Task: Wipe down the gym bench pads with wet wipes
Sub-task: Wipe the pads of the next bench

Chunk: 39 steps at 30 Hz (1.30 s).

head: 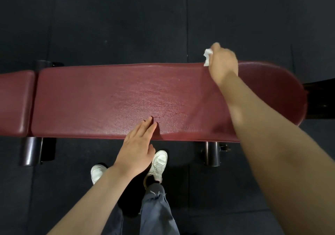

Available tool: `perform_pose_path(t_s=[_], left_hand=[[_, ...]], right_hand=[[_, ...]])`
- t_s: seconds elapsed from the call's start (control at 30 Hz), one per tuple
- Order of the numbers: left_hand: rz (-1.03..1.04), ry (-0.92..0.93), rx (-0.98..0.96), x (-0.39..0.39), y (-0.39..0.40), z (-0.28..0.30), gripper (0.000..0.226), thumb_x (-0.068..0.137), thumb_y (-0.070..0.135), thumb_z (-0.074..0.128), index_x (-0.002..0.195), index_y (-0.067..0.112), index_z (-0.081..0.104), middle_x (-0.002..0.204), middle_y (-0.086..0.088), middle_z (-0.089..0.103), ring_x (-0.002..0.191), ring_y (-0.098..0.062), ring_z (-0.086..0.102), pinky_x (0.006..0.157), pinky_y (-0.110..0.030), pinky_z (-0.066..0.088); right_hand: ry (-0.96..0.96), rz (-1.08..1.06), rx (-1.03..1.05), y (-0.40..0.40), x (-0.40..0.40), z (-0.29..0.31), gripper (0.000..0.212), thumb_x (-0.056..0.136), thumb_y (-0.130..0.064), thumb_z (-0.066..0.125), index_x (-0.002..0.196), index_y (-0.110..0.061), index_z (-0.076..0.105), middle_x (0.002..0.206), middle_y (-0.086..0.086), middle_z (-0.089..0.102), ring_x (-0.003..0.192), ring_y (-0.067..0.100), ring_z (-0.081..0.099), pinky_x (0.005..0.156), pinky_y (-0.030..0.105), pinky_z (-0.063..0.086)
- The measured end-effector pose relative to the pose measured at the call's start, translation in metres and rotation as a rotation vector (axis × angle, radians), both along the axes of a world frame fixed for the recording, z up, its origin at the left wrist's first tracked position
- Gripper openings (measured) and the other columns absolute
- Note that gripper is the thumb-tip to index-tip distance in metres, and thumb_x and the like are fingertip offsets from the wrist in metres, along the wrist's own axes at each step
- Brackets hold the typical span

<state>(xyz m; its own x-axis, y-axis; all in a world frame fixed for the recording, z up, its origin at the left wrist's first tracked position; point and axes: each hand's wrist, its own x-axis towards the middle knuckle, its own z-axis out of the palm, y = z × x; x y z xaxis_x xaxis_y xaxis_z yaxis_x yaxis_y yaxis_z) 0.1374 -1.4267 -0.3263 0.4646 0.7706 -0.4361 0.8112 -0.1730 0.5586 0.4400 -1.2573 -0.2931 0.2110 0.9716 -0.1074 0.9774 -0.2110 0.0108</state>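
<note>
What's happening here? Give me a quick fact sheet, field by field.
Setting: dark gym floor
Bench: long maroon pad, smaller pad to its left
Right hand: grips a crumpled white wipe at the long pad's far edge
Left hand: fingers straight, resting on the pad's near edge
Person: standing beside the bench, white shoes

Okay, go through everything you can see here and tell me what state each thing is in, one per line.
Long bench pad: level, sheen across its middle.
Short bench pad: beside it, across a narrow gap.
Wet wipe: crumpled, at the long pad's far edge.
Right hand: grips the wipe.
Left hand: fingers straight, tips resting on the long pad's near edge.
</note>
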Motion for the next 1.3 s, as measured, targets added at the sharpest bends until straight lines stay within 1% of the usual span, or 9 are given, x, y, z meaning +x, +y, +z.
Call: perform_pose_path(t_s=[0.1, 0.33, 0.4, 0.47, 0.73, 0.87, 0.97, 1.13, 1.3], left_hand=[[0.011, -0.004, -0.020, -0.002, -0.001, 0.000, 0.072, 0.100, 0.020, 0.046, 0.159, 0.029, 0.007, 0.165, 0.015, -0.006, 0.153, -0.010, -0.006, 0.119, -0.027, -0.007], [0.024, -0.020, -0.048, 0.000, 0.002, 0.000, 0.071, 0.099, 0.020, 0.048, 0.159, 0.027, 0.010, 0.166, 0.012, -0.001, 0.153, -0.013, -0.001, 0.125, -0.036, 0.005], [0.030, -0.029, -0.043, 0.001, 0.001, -0.001, 0.071, 0.099, 0.020, 0.048, 0.159, 0.028, 0.010, 0.166, 0.013, -0.002, 0.153, -0.012, -0.001, 0.125, -0.034, 0.004], [0.029, -0.033, -0.032, -0.001, 0.000, -0.003, 0.071, 0.099, 0.019, 0.047, 0.159, 0.028, 0.010, 0.166, 0.014, -0.003, 0.153, -0.012, -0.001, 0.124, -0.033, 0.003], [0.080, -0.043, -0.030, -0.001, -0.004, -0.005, 0.070, 0.099, 0.016, 0.049, 0.159, 0.026, 0.013, 0.166, 0.013, -0.001, 0.153, -0.013, -0.001, 0.125, -0.035, 0.008], [0.142, -0.043, -0.053, -0.010, -0.002, -0.008, 0.072, 0.098, 0.016, 0.049, 0.159, 0.025, 0.012, 0.166, 0.011, -0.002, 0.153, -0.014, -0.002, 0.125, -0.037, 0.009], [0.163, -0.041, -0.031, -0.012, 0.001, -0.010, 0.072, 0.098, 0.017, 0.049, 0.159, 0.024, 0.012, 0.166, 0.010, -0.002, 0.153, -0.014, -0.002, 0.125, -0.033, 0.005], [0.180, -0.042, -0.007, -0.012, 0.000, -0.013, 0.071, 0.098, 0.016, 0.049, 0.159, 0.023, 0.014, 0.166, 0.011, 0.000, 0.153, -0.013, -0.001, 0.123, -0.030, 0.002], [0.204, -0.035, -0.006, -0.014, -0.001, -0.014, 0.071, 0.097, 0.015, 0.050, 0.159, 0.023, 0.015, 0.166, 0.011, 0.003, 0.153, -0.013, 0.001, 0.125, -0.034, 0.007]], right_hand=[[0.064, 0.024, 0.003, -0.043, -0.020, -0.006, 0.024, 0.098, -0.017, 0.044, 0.115, -0.004, 0.055, 0.094, 0.022, 0.066, 0.086, 0.041, 0.060, 0.071, 0.041, 0.045], [0.227, 0.724, -0.421, -0.180, -0.040, 0.012, 0.023, 0.080, -0.003, 0.066, 0.099, -0.015, 0.067, 0.075, 0.001, 0.066, 0.063, 0.022, 0.056, 0.063, 0.030, 0.042], [0.253, 0.649, -0.414, -0.147, -0.039, 0.013, 0.012, 0.091, -0.021, 0.057, 0.087, -0.023, 0.067, 0.067, -0.006, 0.062, 0.060, 0.016, 0.052, 0.057, 0.020, 0.037], [0.233, 0.566, -0.254, -0.094, -0.037, 0.004, 0.034, 0.096, -0.038, 0.038, 0.079, -0.023, 0.063, 0.067, -0.007, 0.063, 0.060, 0.014, 0.053, 0.054, 0.019, 0.035], [0.096, 0.063, 0.003, -0.016, -0.054, -0.016, 0.018, 0.095, -0.010, 0.049, 0.111, -0.005, 0.054, 0.094, 0.020, 0.065, 0.087, 0.039, 0.060, 0.073, 0.040, 0.042], [0.264, 0.563, -0.272, -0.129, -0.069, -0.002, 0.032, 0.098, -0.028, 0.037, 0.119, -0.018, 0.058, 0.080, 0.003, 0.053, 0.078, 0.031, 0.055, 0.068, 0.037, 0.044], [0.275, 0.979, -0.489, -0.154, -0.061, 0.003, 0.017, 0.092, -0.016, 0.056, 0.106, -0.017, 0.065, 0.081, -0.002, 0.062, 0.072, 0.018, 0.052, 0.069, 0.030, 0.045], [0.133, 0.837, -0.336, -0.045, -0.067, -0.018, 0.054, 0.087, -0.074, 0.039, 0.093, -0.027, 0.065, 0.066, -0.003, 0.059, 0.061, 0.018, 0.058, 0.059, 0.028, 0.050], [-0.024, 0.407, 0.034, 0.011, -0.080, -0.022, 0.006, 0.087, -0.006, 0.058, 0.093, -0.006, 0.057, 0.076, 0.018, 0.063, 0.067, 0.036, 0.059, 0.063, 0.041, 0.046]])
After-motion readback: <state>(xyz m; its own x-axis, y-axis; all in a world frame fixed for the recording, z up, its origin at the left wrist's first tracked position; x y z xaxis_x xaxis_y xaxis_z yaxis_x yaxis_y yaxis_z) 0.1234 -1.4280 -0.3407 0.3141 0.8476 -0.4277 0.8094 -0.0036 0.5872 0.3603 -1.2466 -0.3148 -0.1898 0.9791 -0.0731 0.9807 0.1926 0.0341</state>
